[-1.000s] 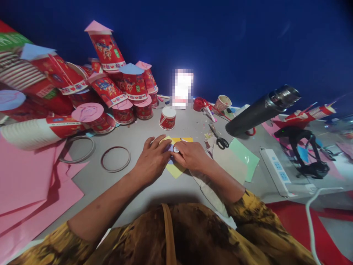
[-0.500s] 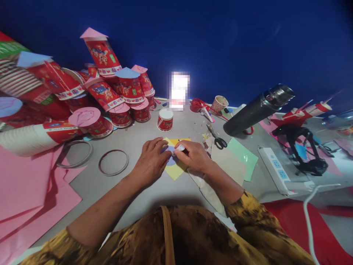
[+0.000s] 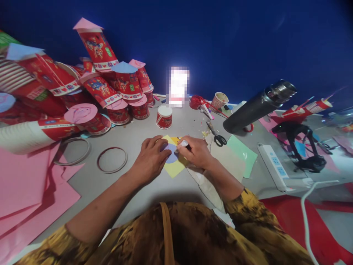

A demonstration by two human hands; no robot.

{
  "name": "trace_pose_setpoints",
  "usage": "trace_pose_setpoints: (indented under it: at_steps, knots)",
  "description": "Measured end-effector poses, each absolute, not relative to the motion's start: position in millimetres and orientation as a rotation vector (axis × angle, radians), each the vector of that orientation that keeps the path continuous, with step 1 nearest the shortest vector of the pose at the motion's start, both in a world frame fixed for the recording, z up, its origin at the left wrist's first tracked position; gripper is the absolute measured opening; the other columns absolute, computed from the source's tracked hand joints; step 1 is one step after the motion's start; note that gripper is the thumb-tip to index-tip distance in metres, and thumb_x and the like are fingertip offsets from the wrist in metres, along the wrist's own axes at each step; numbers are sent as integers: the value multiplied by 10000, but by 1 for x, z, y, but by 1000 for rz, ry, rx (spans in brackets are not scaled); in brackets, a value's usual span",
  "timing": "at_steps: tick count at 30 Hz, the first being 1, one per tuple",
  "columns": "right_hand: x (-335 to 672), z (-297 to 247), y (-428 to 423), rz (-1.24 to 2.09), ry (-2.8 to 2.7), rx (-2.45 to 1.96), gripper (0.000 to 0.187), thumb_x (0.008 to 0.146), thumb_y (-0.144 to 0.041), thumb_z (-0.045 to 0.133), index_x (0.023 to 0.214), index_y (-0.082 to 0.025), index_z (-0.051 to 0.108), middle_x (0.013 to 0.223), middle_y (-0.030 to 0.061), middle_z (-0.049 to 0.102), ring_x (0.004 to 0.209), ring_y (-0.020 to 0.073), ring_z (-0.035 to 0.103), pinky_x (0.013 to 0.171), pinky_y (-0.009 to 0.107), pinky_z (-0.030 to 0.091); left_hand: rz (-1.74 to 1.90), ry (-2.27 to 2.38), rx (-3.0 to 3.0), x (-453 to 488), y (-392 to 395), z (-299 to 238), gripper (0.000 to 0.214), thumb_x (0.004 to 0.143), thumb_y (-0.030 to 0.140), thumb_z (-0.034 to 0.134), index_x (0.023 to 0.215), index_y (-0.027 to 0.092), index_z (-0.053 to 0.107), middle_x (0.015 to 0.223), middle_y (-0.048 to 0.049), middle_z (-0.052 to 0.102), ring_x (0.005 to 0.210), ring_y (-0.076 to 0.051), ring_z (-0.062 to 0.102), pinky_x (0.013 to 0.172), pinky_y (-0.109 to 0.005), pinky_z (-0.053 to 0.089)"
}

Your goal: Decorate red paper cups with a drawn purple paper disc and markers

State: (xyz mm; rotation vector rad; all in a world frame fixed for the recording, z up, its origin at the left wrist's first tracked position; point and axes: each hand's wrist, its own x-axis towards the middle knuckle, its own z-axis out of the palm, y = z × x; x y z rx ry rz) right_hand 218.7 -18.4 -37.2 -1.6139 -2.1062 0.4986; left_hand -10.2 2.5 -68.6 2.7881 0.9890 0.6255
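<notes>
A lilac paper circle (image 3: 171, 157) lies on a yellow square sheet (image 3: 173, 172) on the table in front of me, with an orange-yellow piece of paper partly showing behind. My left hand (image 3: 151, 154) rests flat along the left side, fingers stretched out, thumb and fingertips touching the circle and sheet. In my right hand (image 3: 197, 151) is a short white stick (image 3: 184, 143), a pen or glue stick, I cannot tell which. Its lower end is near the circle's right edge. A red paper cup (image 3: 164, 118) with a white top stands just beyond.
Stacked red paper cups (image 3: 99, 88) with pink and blue paper tops fill the left. Two rings (image 3: 111, 160), pink sheets (image 3: 24, 176), black scissors (image 3: 219, 140), green paper (image 3: 242, 154), a dark flask (image 3: 256, 108) and a power strip (image 3: 274, 167) lie around. A lit, blurred screen (image 3: 179, 86) stands behind.
My right hand with the white stick has shifted slightly right and up, uncovering more of the circle. My left hand stays on the paper. The whole view has shifted a little.
</notes>
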Motion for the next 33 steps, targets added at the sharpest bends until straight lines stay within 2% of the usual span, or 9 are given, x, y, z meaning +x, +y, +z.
trace_pose_setpoints:
  at_steps: [3,6,9,14,18,21,26,29,33]
  knots:
    - [212,-35,-21,513,-2264,-1661,237,1010,-367,578,1072,-205,740,957,68,799,836,211,680,720,295,365,626,997,2795,-10,2,-68,259,1021,219,560,1114,227,802,1296,-164,693,1391,-415,519,1050,-630,459]
    - [216,-31,-21,513,-2313,-1742,230,1001,-369,594,1020,-199,748,926,79,798,812,224,676,695,302,334,629,1005,2797,-9,2,-67,252,1025,227,562,1102,224,802,1293,-164,694,1394,-414,520,1054,-632,456]
    - [224,-29,-20,556,-2215,-1743,233,998,-373,594,978,-197,744,874,65,786,790,215,670,704,292,350,631,1000,2793,-9,1,-67,236,1016,217,574,1086,212,800,1285,-162,698,1385,-418,532,1052,-623,462]
    - [222,-32,-23,600,-2217,-1612,220,1003,-357,591,1070,-213,743,951,53,797,836,203,674,743,279,378,635,1004,2782,-10,1,-69,257,1024,220,554,1107,221,797,1299,-158,696,1399,-411,525,1068,-621,453]
    - [220,-31,-26,618,-2311,-1628,200,976,-368,620,991,-212,744,877,50,780,774,203,648,701,287,357,630,1006,2758,-11,1,-69,259,1016,223,563,1118,234,800,1298,-162,697,1415,-412,511,1079,-627,438]
    - [228,-28,-23,605,-2081,-1635,238,978,-392,585,964,-208,735,822,35,751,743,188,634,707,281,394,621,1009,2715,-10,1,-67,259,1008,215,565,1110,234,802,1301,-162,698,1411,-411,511,1087,-632,428]
    - [252,-28,-12,521,-1637,-1646,254,934,-379,582,1057,-204,719,855,18,731,710,177,626,717,296,464,740,961,2613,-13,2,-67,239,1014,223,553,1108,219,773,1298,-148,695,1377,-358,546,1109,-574,437]
    - [264,-31,-6,550,-1513,-1714,269,882,-345,613,1088,-206,716,984,43,762,828,203,678,768,319,512,848,1051,2569,-18,4,-68,235,994,288,590,1150,185,735,1277,-165,685,1350,-372,554,1112,-578,437]
    - [266,-38,-1,603,-1550,-1728,315,857,-271,620,1145,-204,729,1151,69,788,1034,239,717,876,348,529,724,1188,2606,-24,5,-71,408,887,399,712,1216,160,683,1281,-193,658,1354,-440,525,1099,-630,422]
